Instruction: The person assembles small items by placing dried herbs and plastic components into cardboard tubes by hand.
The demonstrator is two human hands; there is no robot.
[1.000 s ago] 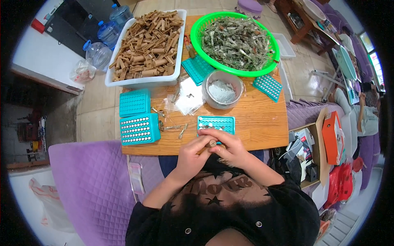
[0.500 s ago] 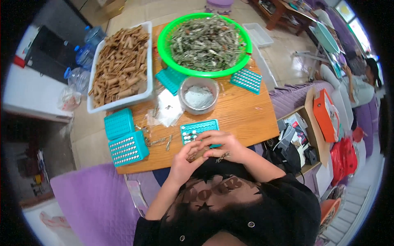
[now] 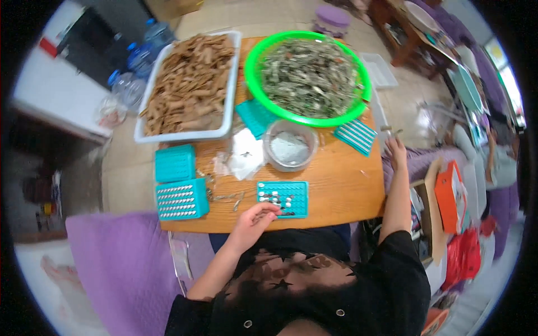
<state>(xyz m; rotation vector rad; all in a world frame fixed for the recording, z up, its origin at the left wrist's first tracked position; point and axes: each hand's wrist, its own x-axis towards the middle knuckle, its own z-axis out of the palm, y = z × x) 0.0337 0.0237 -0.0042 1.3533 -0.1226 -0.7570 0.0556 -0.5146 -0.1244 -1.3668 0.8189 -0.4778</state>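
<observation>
My left hand (image 3: 253, 225) is at the near edge of a teal pegged tray (image 3: 300, 193), fingers curled in toward the thumb. What lies inside the curl is hidden. Small white round pieces (image 3: 274, 195) and some dark bits sit on the tray's left and lower part. My right hand (image 3: 397, 154) reaches out past the table's right edge, its fingers pointing away from me and blurred. Just beyond those fingertips shows a small tan and dark piece (image 3: 388, 128); whether the fingers touch it I cannot tell.
A white bin (image 3: 236, 84) of brown paper-like rolls and a green basket (image 3: 250, 73) of shiny strips stand at the back. Before them is a tub (image 3: 314, 147) of pale powder. More teal trays (image 3: 175, 162) lie left, another teal tray (image 3: 355, 138) right. An open carton (image 3: 432, 207) stands right.
My hands were together over the tray, around a tan roll with a metallic piece hanging by the right one. The right hand has swung out far right; the left stays by the tray.
</observation>
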